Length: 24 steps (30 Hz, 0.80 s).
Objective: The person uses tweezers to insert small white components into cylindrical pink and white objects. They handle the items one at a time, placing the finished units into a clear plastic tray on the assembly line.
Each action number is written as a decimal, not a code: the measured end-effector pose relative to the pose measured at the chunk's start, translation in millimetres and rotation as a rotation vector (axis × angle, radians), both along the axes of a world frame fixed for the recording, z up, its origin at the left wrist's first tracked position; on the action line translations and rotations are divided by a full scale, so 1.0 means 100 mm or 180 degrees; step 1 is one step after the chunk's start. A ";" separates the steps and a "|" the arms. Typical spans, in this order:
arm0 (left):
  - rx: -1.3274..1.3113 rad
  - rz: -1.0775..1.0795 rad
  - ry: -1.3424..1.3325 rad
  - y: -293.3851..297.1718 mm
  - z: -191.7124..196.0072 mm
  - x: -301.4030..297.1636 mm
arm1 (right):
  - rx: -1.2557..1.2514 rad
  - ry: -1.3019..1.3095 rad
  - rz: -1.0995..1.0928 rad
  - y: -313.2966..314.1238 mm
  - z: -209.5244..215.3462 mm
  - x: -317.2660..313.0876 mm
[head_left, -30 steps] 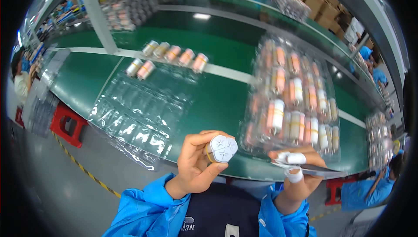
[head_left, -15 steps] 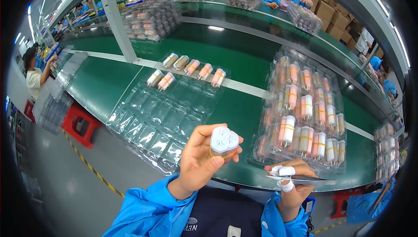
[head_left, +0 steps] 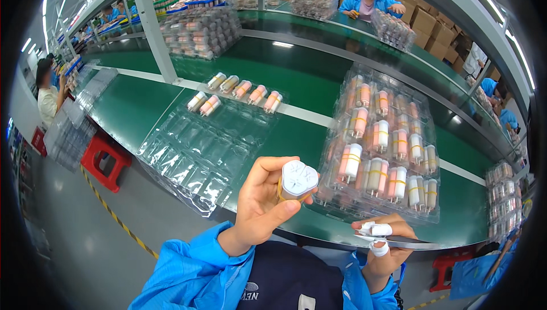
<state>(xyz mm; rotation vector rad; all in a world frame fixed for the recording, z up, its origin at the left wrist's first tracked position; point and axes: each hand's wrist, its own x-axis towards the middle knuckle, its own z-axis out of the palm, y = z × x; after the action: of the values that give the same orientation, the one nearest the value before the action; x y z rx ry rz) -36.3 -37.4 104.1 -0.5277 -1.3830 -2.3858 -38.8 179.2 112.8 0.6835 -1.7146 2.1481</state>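
left hand (head_left: 262, 204) is raised over the near edge of the green belt (head_left: 142, 105), fingers curled round a small bottle (head_left: 298, 179) with its white cap end facing the camera; thumb below, fingertips wrapped on the far side, firm grip. right hand (head_left: 384, 247) sits low and to the right of it, pinching a thin flat metal blade (head_left: 410, 243) that points right; white tape on 2 fingers. grip closed on the blade. hands are apart, bottle not touching blade.

just beyond and right of the bottle: a clear blister tray (head_left: 382, 145) filled with upright pink and white bottles with yellow bands, near full. left of the left hand and further out: a second clear tray (head_left: 199, 145), mostly bare pockets, with 7 bottles (head_left: 242, 91) lying in its far end, 5 in the back row and 2 in front. more stacked filled trays (head_left: 199, 31) further up the belt. a red stool (head_left: 105, 159) stands on the floor far left, below the belt edge.
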 end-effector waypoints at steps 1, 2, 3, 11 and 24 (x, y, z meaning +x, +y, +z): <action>0.0004 0.0025 0.0004 0.04 0.00 0.00 | -0.0046 0.0037 -0.0052 0.05 0.00 0.02; 0.0009 0.0048 0.0007 0.09 0.00 0.01 | -0.0091 0.0074 -0.0107 0.10 -0.01 0.03; 0.0014 0.0069 0.0011 0.14 0.01 0.01 | -0.0021 0.0231 -0.0157 0.16 -0.02 0.02; -0.1215 0.0781 0.0868 0.36 0.07 -0.09 | -0.0101 0.0519 -0.0477 0.48 -0.05 0.04; -0.2405 0.1772 0.1558 0.53 0.16 -0.14 | -0.0549 0.0277 -0.0453 0.72 -0.10 0.03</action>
<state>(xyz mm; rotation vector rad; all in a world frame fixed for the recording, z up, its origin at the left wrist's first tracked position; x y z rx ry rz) -49.9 15.7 119.6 -0.7208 -1.8401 -1.1592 -35.3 251.6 103.2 0.5809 -1.4671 2.1051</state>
